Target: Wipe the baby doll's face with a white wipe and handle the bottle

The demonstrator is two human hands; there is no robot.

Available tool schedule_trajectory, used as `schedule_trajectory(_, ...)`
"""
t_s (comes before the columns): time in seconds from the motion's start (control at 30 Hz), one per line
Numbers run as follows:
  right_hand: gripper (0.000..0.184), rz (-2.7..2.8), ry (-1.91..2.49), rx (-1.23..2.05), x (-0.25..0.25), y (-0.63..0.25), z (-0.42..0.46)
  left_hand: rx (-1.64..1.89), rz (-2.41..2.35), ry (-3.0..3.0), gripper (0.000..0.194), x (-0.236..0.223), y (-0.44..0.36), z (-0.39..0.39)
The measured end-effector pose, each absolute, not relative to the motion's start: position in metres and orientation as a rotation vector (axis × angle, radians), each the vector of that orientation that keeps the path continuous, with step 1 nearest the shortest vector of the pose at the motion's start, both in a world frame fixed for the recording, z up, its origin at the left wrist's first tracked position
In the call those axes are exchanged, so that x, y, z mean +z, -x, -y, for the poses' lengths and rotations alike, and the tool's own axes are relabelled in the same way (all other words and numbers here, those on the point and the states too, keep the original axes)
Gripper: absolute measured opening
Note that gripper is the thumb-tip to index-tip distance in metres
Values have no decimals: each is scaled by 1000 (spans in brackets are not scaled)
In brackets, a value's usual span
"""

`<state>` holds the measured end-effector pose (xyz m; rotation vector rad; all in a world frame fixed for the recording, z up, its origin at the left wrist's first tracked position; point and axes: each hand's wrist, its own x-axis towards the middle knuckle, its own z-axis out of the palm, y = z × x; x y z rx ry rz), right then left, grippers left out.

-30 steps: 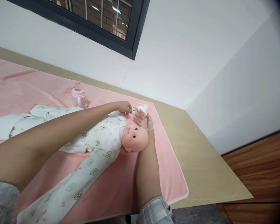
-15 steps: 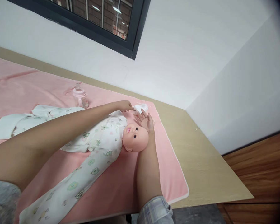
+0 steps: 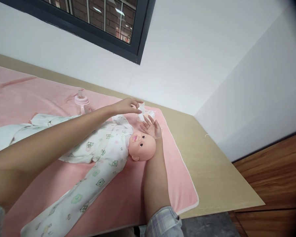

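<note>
A baby doll (image 3: 142, 146) in a white printed sleepsuit (image 3: 98, 143) lies on its back on a pink mat (image 3: 172, 171), head to the right. My left hand (image 3: 126, 106) reaches across above the doll's body and pinches a white tissue (image 3: 141, 113) between thumb and fingers. Palm up beyond the doll's head, my right hand (image 3: 151, 127) is open with fingers spread; its forearm passes behind the head, touching or close to it. Just past the right fingertips, more white tissue (image 3: 151, 113) rests on the mat.
A pink-capped baby bottle (image 3: 82, 102) stands on the mat behind the doll. The mat covers part of a light wooden table (image 3: 207, 171). A white wall (image 3: 177, 59) with a dark-framed window (image 3: 138, 42) rises behind. A wooden panel (image 3: 273, 171) is at right.
My left hand has lifted slightly and moved back to the left, raising the white tissue from the mat. My right hand and the doll stay about where they were.
</note>
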<state>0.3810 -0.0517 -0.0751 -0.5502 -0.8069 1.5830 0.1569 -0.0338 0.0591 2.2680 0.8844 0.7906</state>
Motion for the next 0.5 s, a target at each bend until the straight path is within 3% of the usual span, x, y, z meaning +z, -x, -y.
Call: schedule_trajectory(0.5,38,790,622,1490,-95,-371,43,409,-368,-2294,20,71,-110,98)
